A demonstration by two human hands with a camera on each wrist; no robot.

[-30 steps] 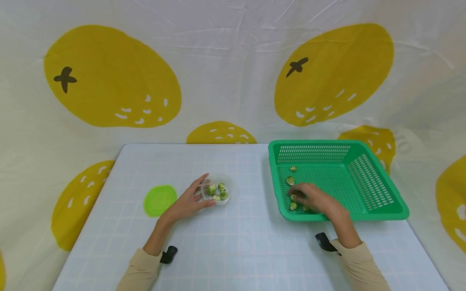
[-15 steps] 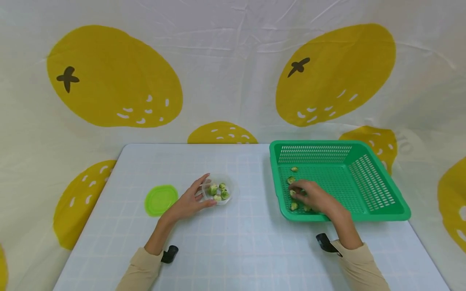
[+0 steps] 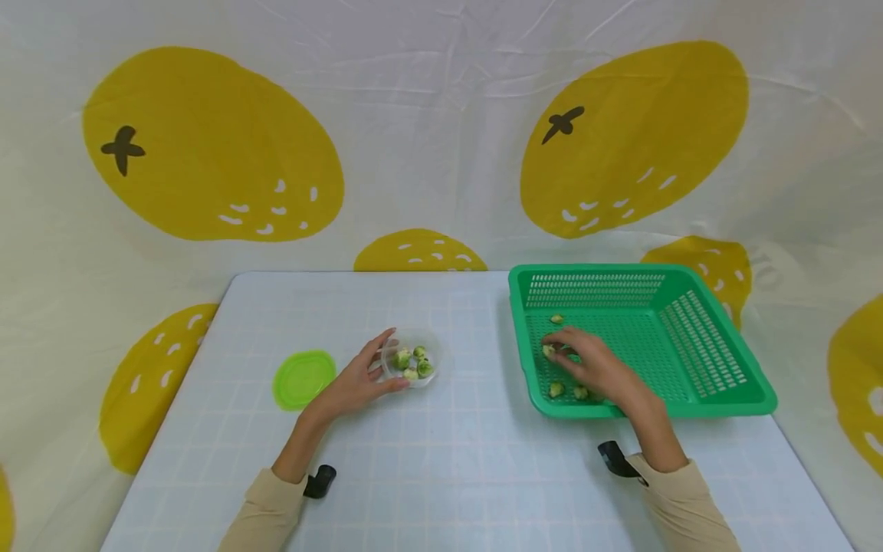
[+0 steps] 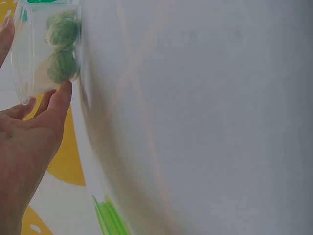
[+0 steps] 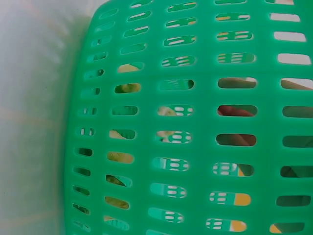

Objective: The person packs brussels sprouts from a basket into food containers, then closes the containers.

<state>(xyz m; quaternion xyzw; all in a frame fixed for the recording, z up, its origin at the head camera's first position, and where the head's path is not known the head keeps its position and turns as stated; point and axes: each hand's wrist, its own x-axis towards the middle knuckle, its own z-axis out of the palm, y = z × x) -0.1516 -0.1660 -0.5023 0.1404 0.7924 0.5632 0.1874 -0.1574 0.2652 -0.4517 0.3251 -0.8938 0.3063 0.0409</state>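
My left hand [image 3: 355,383] holds a small clear plastic container [image 3: 414,337] on the table, thumb and fingers curved round its left side. Several Brussels sprouts [image 3: 424,369] lie inside it; in the left wrist view, sprouts [image 4: 61,66] show through its wall, above my left hand [image 4: 29,142]. Over at the right, my right hand [image 3: 596,368] reaches into a green perforated basket [image 3: 731,345] and pinches a Brussels sprout [image 3: 548,350] with its fingertips. Two loose sprouts [image 3: 556,389] lie nearer me, another sprout [image 3: 556,318] farther back. Through the basket's slots, the right wrist view shows parts of fingers [image 5: 237,111].
A bright green lid [image 3: 303,379] lies flat to the left of the container. The white table [image 3: 441,475] ends at the back against a hanging cloth [image 3: 428,153] with yellow fruit prints. The basket wall [image 5: 142,147] rises beside the right wrist.
My right hand has moved slightly away from me along the basket's left side, with a sprout at its fingertips, uncovering the two near sprouts. The left hand and container have stayed put.
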